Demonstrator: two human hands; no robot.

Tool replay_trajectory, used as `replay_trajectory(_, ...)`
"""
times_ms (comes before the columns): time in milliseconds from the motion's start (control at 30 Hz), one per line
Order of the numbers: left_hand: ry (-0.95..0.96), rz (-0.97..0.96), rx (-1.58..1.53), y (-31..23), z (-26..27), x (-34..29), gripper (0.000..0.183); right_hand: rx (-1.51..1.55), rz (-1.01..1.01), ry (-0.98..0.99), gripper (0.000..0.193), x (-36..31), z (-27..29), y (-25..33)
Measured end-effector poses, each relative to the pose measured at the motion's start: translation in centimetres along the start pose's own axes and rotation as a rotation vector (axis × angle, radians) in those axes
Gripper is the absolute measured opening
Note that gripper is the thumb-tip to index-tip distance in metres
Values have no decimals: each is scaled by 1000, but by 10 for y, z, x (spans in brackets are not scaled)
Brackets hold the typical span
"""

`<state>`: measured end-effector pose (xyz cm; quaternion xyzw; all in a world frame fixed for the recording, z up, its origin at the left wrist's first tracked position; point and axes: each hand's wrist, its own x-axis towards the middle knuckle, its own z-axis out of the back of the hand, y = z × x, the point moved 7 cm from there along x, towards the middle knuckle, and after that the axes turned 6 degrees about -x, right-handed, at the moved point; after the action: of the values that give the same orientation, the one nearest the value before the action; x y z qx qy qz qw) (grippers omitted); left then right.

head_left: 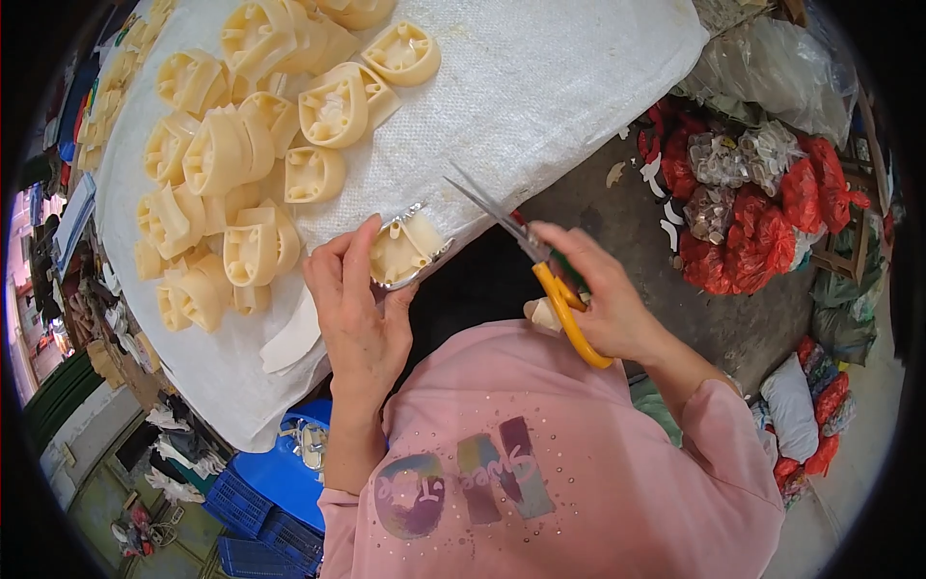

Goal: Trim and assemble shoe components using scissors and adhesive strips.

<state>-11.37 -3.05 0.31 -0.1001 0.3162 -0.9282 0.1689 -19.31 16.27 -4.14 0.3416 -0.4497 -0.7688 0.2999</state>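
Observation:
My left hand (362, 309) grips a cream plastic shoe heel (394, 253) with a shiny silver covering around its edge, near the front edge of the white-covered table (521, 87). The heel's hollow, ribbed side faces up. In my right hand (603, 299) is a pair of scissors (529, 246) with yellow handles. Their blades point away and to the left, slightly parted, above the table edge and apart from the heel. A small beige thing below my right hand is partly hidden, and I cannot make it out.
Many bare cream heels (227, 150) are heaped on the table's left side. A white strip (289, 338) lies at its near edge. Below are a blue tub (270, 386) and blue crates (236, 502). Red and clear plastic bags (748, 236) lie on the floor at right.

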Motion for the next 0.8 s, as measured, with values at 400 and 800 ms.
replay_trajectory(400, -34, 15, -8, 5, 1, -5, 58, 1011, 278, -151, 91, 50, 38, 69)
replay_trajectory(800, -1, -4, -71, 3, -1, 1, 57, 1075, 337, -133, 46, 100, -19, 54)
